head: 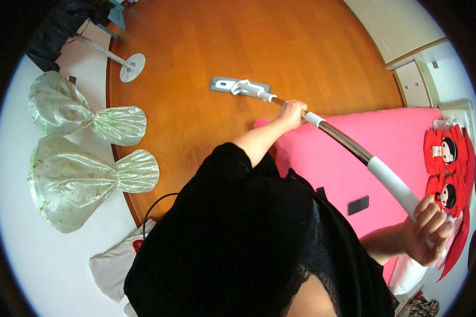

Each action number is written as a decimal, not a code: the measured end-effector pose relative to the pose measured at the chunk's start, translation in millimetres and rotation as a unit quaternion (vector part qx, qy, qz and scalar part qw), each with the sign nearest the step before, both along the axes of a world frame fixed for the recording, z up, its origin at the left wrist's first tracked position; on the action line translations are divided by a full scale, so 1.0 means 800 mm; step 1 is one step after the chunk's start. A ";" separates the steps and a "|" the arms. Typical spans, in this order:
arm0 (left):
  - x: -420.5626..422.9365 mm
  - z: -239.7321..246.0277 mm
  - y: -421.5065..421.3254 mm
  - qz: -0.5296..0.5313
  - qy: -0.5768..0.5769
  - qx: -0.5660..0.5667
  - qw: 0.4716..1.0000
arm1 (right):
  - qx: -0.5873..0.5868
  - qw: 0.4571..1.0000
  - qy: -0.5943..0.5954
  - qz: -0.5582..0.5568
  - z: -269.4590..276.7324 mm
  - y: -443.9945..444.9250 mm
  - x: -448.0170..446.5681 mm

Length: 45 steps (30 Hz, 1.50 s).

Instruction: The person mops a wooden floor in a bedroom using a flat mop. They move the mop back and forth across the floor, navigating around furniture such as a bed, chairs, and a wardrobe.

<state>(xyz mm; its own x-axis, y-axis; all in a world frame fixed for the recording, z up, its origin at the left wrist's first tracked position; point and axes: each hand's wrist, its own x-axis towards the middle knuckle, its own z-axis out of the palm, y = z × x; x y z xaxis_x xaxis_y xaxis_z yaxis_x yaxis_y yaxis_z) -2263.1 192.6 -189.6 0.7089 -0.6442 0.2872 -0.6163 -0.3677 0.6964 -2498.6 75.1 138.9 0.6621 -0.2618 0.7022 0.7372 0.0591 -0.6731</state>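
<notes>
A flat mop with a grey pad and white plate (225, 84) lies against the wooden floor, in front of me. Its metal pole (346, 142) slants down to the right across the view, past the edge of a pink-covered bed. My left hand (292, 113) is closed around the lower pole, just below a white collar (314, 119). At the pole's upper end, my right hand (428, 233) wraps the end of the white grip (392, 186). A dark smartphone (358, 205) rests on the pink bedcover (380, 138), between my body and the grip.
Two shiny pale-green fabric covers (79, 178), gathered at the middle, stand along the left wall. Beyond them is a pole stand with a round base (133, 68). Cream cabinets (400, 27) line the far right. Red doll-faced cushions (446, 150) sit at the bed's head.
</notes>
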 end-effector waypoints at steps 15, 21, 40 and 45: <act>-0.016 0.036 0.073 -0.043 0.113 0.109 0.987 | 0.044 0.998 0.045 0.011 0.007 -0.019 0.002; -0.035 0.008 0.188 0.070 0.107 0.086 0.988 | 0.052 0.985 0.073 0.150 -0.013 0.007 0.078; -0.044 0.008 0.032 -0.002 0.017 0.057 0.998 | -0.023 0.991 0.081 -0.101 0.000 0.040 -0.054; -0.039 -0.024 -0.051 -0.045 0.020 -0.040 0.998 | -0.133 0.975 0.077 -0.163 -0.009 0.084 -0.055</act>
